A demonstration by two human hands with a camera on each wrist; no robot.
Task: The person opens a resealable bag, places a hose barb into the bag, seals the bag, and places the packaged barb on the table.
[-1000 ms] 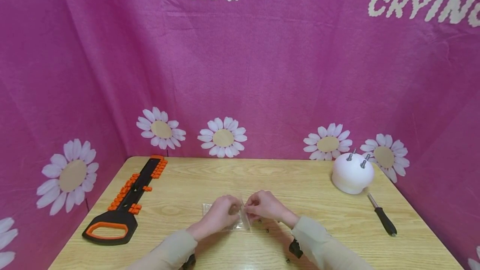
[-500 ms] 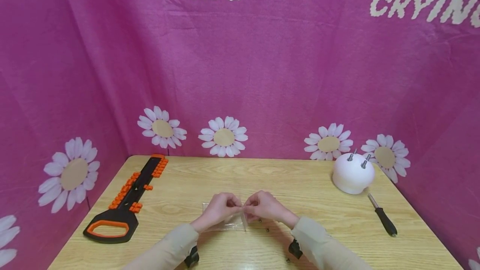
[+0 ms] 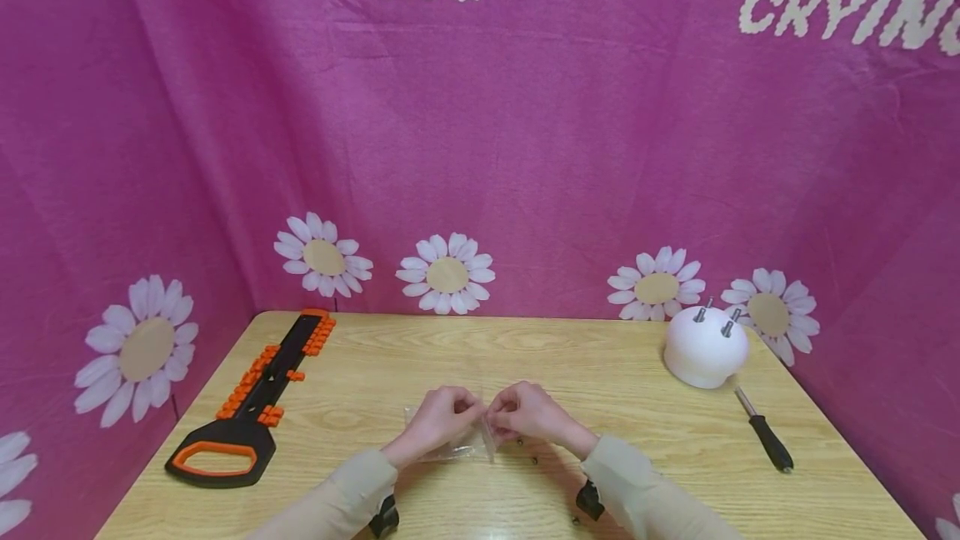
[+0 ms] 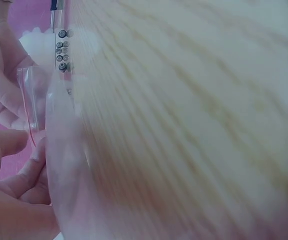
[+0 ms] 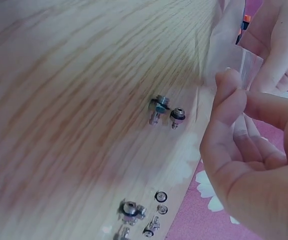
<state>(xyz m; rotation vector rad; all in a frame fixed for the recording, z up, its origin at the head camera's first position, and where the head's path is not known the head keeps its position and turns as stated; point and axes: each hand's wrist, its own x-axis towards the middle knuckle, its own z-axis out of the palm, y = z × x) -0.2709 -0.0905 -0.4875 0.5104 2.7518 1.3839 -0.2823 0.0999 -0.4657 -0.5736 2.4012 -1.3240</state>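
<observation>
Both hands meet at the mouth of a clear zip bag (image 3: 456, 446), low over the middle of the table. My left hand (image 3: 437, 422) pinches one side of its edge between thumb and finger. Opposite it, my right hand (image 3: 531, 412) pinches the other side, thumb against forefinger. A red line runs along the zip bag's mouth (image 4: 28, 112) in the left wrist view. Beside the right hand, small metal fittings with black rings lie loose, among them a larger fitting (image 5: 160, 104) and a smaller fitting (image 5: 177, 116) in the right wrist view.
A black frame with orange clips and an orange-lined handle (image 3: 262, 433) lies at the left. At the back right stands a white rounded object (image 3: 705, 352) with metal posts on top. A black-handled screwdriver (image 3: 768, 440) lies in front of it. A pink cloth (image 3: 525, 148) hangs behind.
My left fingertips have come right, to the bag's mouth close to the right fingertips, and pinch its edge. My right hand stays almost where it was.
</observation>
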